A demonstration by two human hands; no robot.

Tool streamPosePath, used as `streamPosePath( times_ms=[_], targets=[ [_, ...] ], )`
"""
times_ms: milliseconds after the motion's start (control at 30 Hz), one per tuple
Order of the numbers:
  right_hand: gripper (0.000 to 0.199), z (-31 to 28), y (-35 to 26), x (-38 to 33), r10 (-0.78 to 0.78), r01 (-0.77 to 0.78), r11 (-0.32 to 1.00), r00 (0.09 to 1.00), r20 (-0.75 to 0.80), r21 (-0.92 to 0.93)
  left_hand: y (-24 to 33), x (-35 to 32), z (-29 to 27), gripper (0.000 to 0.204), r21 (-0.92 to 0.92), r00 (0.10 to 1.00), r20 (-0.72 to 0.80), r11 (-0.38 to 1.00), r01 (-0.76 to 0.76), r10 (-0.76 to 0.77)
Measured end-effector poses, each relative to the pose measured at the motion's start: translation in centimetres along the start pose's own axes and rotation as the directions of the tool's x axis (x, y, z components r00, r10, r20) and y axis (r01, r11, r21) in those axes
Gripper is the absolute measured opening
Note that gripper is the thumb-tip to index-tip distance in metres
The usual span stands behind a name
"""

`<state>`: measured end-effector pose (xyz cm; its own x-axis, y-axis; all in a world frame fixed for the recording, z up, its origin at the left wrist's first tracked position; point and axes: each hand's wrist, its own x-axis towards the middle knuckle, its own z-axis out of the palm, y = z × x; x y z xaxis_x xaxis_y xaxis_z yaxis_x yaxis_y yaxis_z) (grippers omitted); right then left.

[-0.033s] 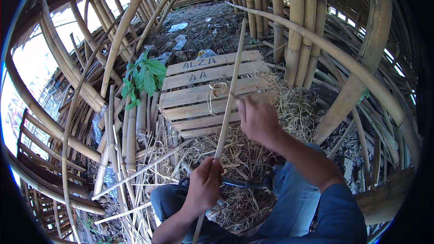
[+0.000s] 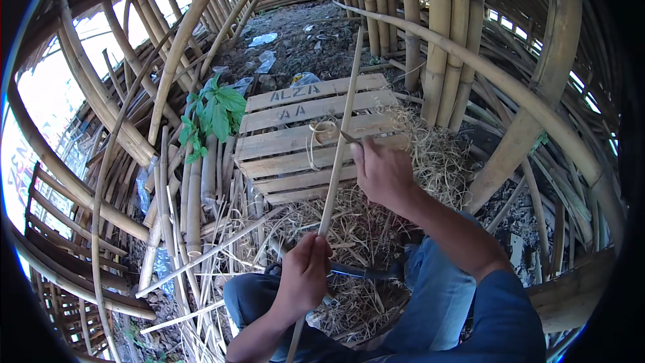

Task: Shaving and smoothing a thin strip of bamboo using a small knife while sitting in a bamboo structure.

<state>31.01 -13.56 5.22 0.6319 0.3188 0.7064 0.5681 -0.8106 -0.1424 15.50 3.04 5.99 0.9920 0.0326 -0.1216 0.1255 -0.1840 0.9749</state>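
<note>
My left hand [image 2: 306, 274] is closed round the lower part of a long pale bamboo strip [image 2: 338, 165], which slants up and away past a wooden slatted crate [image 2: 272, 144]. My right hand [image 2: 385, 173] grips a small knife [image 2: 350, 138]; its handle is hidden in my fingers. The dark blade reaches left to the strip and appears to touch its edge, well above my left hand. Thin curled shavings [image 2: 314, 146] lie on the crate, beneath the strip.
Loose bamboo shavings [image 2: 437, 168] heap beside the crate and round my legs. Upright bamboo poles [image 2: 439, 44] stand at the far right, and a long bent pole [image 2: 497, 75] crosses there. On the left are a leafy green plant [image 2: 218, 111] and several split bamboo pieces [image 2: 195, 208].
The knife blade has turned and now shows more plainly against the strip. My right hand has shifted very slightly; my left hand keeps its place.
</note>
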Motion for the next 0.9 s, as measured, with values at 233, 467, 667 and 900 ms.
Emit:
streamPosePath(
  times_ms=[233, 467, 667, 900],
  targets=[
    [0.031, -0.4, -0.7, -0.6, 0.071, -0.074, 0.996, 0.994, 0.085, 0.041, -0.1, -0.3, 0.0, 0.029, 0.047, 0.999, -0.011, 0.998, -0.041, 0.041],
    [0.033, -0.1, -1.1, -1.4, -0.006, 0.002, 0.998, 0.998, 0.060, 0.065, -0.3, 0.1, 0.0, 0.031, 0.049, 0.999, -0.015, 0.998, -0.034, 0.035],
    [0.034, 0.5, -0.3, -1.1, 0.067, -0.069, 0.996, 0.997, 0.030, 0.062, 0.1, -0.4, 0.6, 0.030, 0.088, 0.997, -0.002, 0.994, -0.071, 0.071],
    [0.030, 0.0, 1.9, 0.9, 0.094, -0.094, 0.995, 0.993, -0.069, -0.010, 0.6, -0.9, 0.6, 0.028, 0.073, 0.999, 0.030, 0.996, -0.047, 0.045]
  ],
)
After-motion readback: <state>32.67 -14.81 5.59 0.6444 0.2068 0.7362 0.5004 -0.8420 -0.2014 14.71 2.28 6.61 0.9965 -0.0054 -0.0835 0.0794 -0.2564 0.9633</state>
